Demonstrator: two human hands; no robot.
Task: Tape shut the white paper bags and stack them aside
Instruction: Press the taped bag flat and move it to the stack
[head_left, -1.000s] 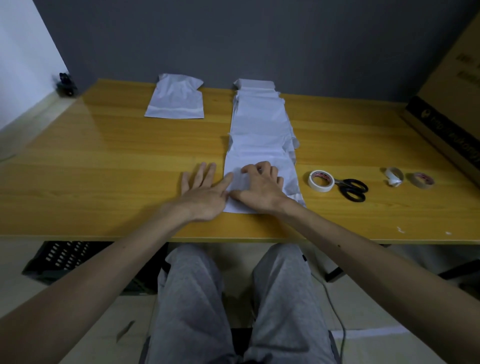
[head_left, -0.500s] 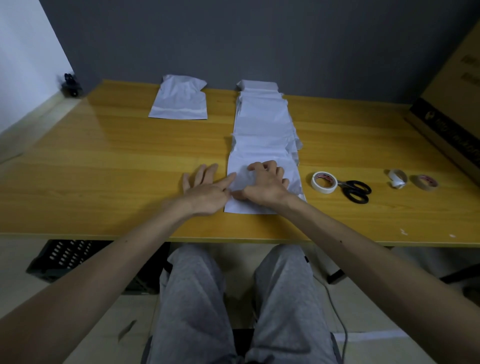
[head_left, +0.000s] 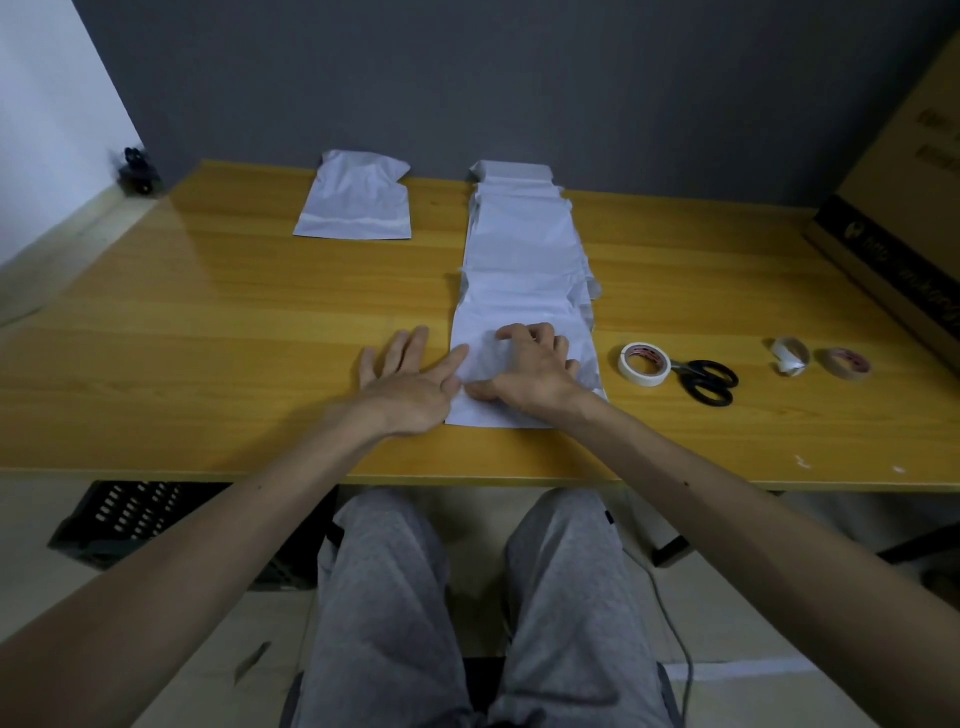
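Vs 1 s ago: barely any change; both hands kept at near end of the bag row.

Counted, near to far:
- 2 hands
- 1 black crate under table, lower left
- 3 tape rolls right of centre: white tape roll, small white roll, tan roll
- 1 pr scissors just beside the white tape roll
- 1 overlapping row of bags up the centre, no. of bags unclear
- 1 lone bag upper left, well apart
- 1 cardboard box at right edge

L hand flat on table, fingers straight, index tip touching left edge of nearest bag. R hand on that bag, fingers curled, tips + thumb pinching the paper. Hands just beside each other.
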